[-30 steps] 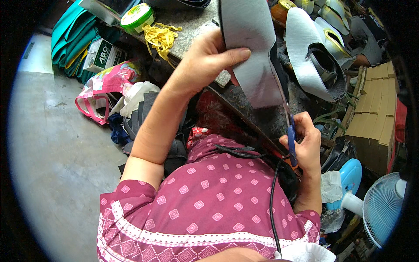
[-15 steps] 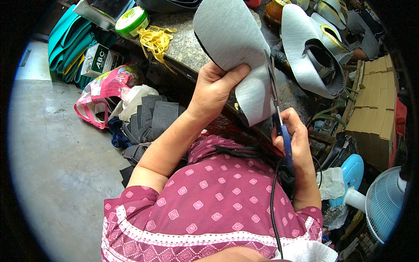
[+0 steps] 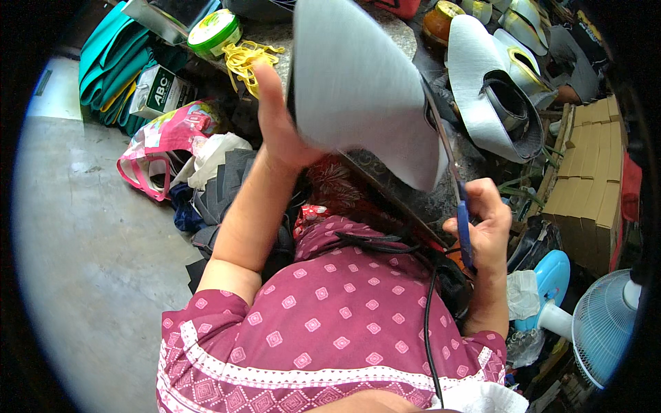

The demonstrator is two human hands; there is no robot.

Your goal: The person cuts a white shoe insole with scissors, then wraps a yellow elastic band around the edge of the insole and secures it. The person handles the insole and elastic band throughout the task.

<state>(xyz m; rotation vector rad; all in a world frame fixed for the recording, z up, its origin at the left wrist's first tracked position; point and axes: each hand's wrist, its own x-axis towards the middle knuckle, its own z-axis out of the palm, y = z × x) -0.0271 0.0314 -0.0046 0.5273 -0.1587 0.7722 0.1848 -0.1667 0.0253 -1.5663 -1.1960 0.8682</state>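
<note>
The left hand [image 3: 279, 131] grips a grey sheet [image 3: 365, 82]; the right hand [image 3: 485, 227] clenches blue-handled scissors [image 3: 458, 199] (blades probably at its edge). The unsupported sheet could flex, sending the cut astray.

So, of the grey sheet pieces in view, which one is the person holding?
The large grey sheet raised in the left hand, with scissors in the right hand at its edge; the curled grey pieces lie on the table.

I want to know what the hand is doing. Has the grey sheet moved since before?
Yes. The grey sheet, held in the left hand, has risen away from the body, and now covers more of the stone bench beside the yellow bands.
</note>
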